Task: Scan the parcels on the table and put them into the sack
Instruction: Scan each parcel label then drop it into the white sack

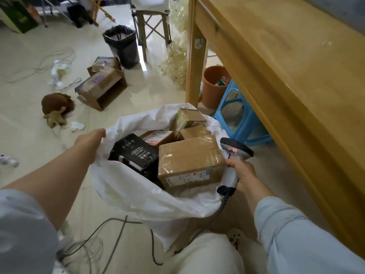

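A: Down by the floor (pixel 29 135) now: white sack (pixel 138 194) standing wide open just beside the wooden surface (pixel 276 66).
B: And the left hand (pixel 89 139)?
A: Up on the sack's far-left rim, clamped over the fabric, pulling the mouth wide. Fingers tucked behind the cloth, tips out of sight.
B: Right hand (pixel 243 175)?
A: Wrapped tight round the handle of the barcode scanner (pixel 236 150), fingers (pixel 235 165) closed on the grip, scanner head tilted up over the sack's right edge. Grey cable (pixel 223 202) dropping from the butt of the handle.
B: Parcels?
A: All in the sack. Big taped cardboard box (pixel 189 161) on top at the right, printed label (pixel 189 177) on its near face. Right up against the scanner handle, touching or just shy, hard to say. Black box (pixel 134 153) with white print leaning beside it on the left. Behind those, a labelled parcel (pixel 158 137) with pink marks, a small brown box (pixel 194 132), and a pale carton (pixel 187 116) tipped against the far rim.
B: Round about?
A: Blue plastic stool (pixel 237 119) and orange bin (pixel 215 84) under the surface. Further off on the floor, opened cardboard boxes (pixel 100 88), a black-lined bin (pixel 122 46), a brown plush toy (pixel 57 107) lying on its side. Loose cables (pixel 110 234) sprawled at the near left.
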Demonstrator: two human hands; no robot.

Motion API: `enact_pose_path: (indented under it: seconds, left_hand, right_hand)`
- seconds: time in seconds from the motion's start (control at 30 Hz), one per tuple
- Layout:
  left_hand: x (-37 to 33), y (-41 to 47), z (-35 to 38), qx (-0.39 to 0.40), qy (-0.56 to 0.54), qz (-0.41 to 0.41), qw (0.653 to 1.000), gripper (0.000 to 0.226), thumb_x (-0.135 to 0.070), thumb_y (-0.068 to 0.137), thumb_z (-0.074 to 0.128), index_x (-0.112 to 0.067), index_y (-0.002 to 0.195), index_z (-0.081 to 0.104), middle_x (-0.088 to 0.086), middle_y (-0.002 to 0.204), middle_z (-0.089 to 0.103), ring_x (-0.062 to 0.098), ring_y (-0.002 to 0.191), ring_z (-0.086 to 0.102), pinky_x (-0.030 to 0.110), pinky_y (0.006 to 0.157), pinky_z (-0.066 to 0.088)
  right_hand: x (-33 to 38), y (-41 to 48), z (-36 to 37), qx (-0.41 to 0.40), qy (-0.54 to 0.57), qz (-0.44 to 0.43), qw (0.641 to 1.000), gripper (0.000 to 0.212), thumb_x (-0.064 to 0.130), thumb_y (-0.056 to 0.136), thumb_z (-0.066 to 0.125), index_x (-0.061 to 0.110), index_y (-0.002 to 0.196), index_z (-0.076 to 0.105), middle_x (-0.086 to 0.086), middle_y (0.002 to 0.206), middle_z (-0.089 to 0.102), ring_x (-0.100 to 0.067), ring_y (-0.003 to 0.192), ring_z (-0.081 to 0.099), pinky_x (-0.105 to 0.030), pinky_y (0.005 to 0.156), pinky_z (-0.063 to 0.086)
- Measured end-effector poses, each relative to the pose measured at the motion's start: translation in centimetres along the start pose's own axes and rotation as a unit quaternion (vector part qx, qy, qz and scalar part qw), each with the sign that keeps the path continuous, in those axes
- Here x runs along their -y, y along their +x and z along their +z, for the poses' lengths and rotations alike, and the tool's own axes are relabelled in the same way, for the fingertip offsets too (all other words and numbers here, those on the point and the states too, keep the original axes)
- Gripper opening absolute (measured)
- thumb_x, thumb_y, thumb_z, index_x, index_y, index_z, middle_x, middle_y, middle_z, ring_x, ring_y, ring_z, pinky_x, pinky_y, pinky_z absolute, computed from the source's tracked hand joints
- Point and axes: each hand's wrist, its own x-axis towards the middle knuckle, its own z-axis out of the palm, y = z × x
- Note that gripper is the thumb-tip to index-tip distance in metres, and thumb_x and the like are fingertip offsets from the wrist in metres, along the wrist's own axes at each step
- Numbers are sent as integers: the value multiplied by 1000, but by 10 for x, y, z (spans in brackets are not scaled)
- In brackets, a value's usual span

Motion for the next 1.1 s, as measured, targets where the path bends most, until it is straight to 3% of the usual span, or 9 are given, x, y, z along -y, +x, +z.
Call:
enact_pose_path:
  seconds: [0.1, 0.23, 0.43, 0.53, 0.6, 0.67, 0.73, 0.9, 1.1]
  left_hand:
    - [-2, 4, -10, -10, -16, 34, 999, 59, -25, 86, 70, 0, 134, 45, 19, 135, 50, 38, 121, 50, 44, 97, 43]
    - [-19, -13, -37, -71, -32, 89, 993, 47, -24, 92, 63, 0, 131, 49, 20, 131, 53, 36, 119, 52, 40, 95, 43]
    - [-37, -30, -100, -109, -129, 173, 970, 33, -23, 87, 65, -7, 116, 67, 14, 116, 65, 29, 101, 60, 36, 93, 48]
    - [-45, -43, -129, -114, -181, 229, 949, 14, -17, 87, 64, -5, 88, 68, 9, 91, 58, 20, 83, 52, 30, 74, 43]
    - [-48, -49, -152, -136, -215, 252, 934, 27, -16, 85, 63, -14, 60, 52, 7, 73, 47, 18, 71, 43, 28, 62, 37]
    - [-36, -52, -171, -159, -215, 266, 926, 36, -18, 83, 62, -17, 54, 40, 2, 61, 35, 18, 60, 33, 27, 54, 30]
    - [-4, -53, -175, -181, -134, 250, 942, 32, -22, 88, 57, -11, 60, 47, 8, 62, 36, 21, 59, 33, 28, 53, 30]
    - [90, -40, -161, -109, -13, 81, 991, 27, -19, 94, 56, 5, 102, 64, 28, 109, 63, 41, 95, 59, 40, 82, 47]
    - [51, -33, -177, -135, 13, 133, 982, 31, -14, 96, 46, 10, 110, 59, 29, 112, 59, 44, 103, 56, 38, 73, 38]
  right_hand:
    - [14, -15, 21, 10, -7, -65, 998, 37, 1, 74, 73, -3, 109, 62, -12, 85, 64, -23, 70, 61, -32, 65, 52]
    - [38, -46, 51, 19, -48, -136, 989, 43, 11, 69, 80, 6, 108, 62, -10, 103, 65, -28, 93, 62, -42, 89, 53]
    - [62, -111, 70, 49, -19, -195, 979, 51, 10, 74, 77, 7, 121, 57, -11, 118, 62, -30, 108, 58, -47, 100, 47]
    - [78, -148, 72, 69, 18, -257, 964, 35, 3, 74, 74, 15, 103, 60, -6, 108, 63, -28, 105, 60, -45, 100, 47]
    - [83, -167, 73, 75, 34, -298, 951, 40, 4, 72, 75, 11, 109, 62, -5, 108, 64, -25, 105, 61, -44, 101, 46]
    - [75, -178, 73, 60, 18, -326, 943, 47, 7, 75, 74, 11, 120, 60, 0, 111, 62, -20, 108, 58, -39, 104, 42]
    - [51, -175, 72, 38, -10, -294, 955, 49, 7, 76, 73, 7, 123, 58, -4, 112, 61, -24, 111, 58, -42, 104, 43]
    - [-14, -158, 65, 40, -113, -105, 987, 53, 7, 75, 75, -2, 123, 54, -16, 112, 60, -36, 110, 58, -45, 97, 48]
    - [28, -150, 80, 68, -74, -147, 984, 62, 11, 70, 78, 8, 126, 53, -14, 118, 62, -33, 108, 59, -48, 99, 47]
